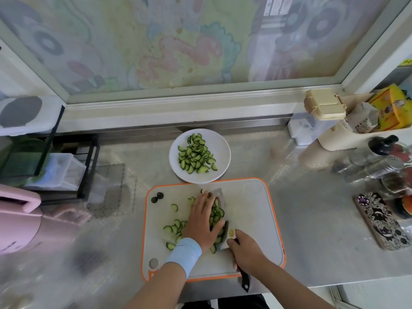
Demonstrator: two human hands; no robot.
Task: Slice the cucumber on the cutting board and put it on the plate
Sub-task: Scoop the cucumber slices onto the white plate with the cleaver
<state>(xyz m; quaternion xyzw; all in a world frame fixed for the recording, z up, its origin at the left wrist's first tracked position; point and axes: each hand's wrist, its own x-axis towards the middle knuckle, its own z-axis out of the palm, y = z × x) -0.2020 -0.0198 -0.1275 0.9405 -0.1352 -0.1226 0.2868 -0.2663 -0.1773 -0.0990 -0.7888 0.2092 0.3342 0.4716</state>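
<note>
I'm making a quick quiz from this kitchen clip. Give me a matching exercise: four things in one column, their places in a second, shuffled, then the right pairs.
Things:
1. left hand
2. right hand
3. plate
4. two dark cucumber ends

Places:
A. far left corner of the cutting board
B. on the knife handle
C. beyond the board, holding slices
D. flat over slices piled on the blade

Pairs: 1-D, 2-B, 3-C, 4-A

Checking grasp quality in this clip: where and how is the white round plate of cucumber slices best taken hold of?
Grip the white round plate at its bare near-left rim, coming from the left: the green cucumber slices lie in the centre and to the right, and the orange-edged cutting board touches or overlaps its near edge. The left hand is likely closer.
</note>
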